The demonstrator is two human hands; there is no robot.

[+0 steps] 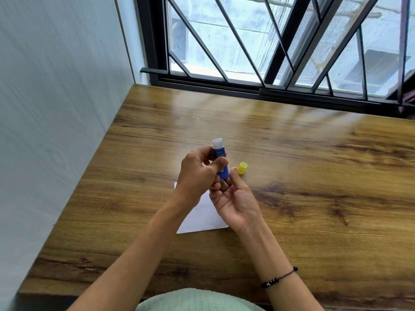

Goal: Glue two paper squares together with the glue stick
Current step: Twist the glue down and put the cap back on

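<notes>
Setting: a wooden counter [292, 153] fills the middle and lower frame, set against a pale wall at left and a barred window [269, 41] along the top.
Glue stick: the blue glue stick [221, 161] is held upright just above centre frame, its white mouth uncovered and pointing up.
Left hand: the left hand [197, 173] has its grip closed round the blue barrel, thumb across the front.
Right hand: the right hand [235, 198] lies palm up, fingers loosely curled, fingertips at the base of the tube; whether it pinches the base cannot be told.
Cap: the yellow cap [242, 167] rests on the counter just right of the tube.
Paper: white paper [202, 218] lies flat on the counter below the hands, partly hidden; whether one square or two cannot be told.
Progress: cap off, probably glue being wound up; spreading glue and pressing the squares together appear not yet done.
</notes>
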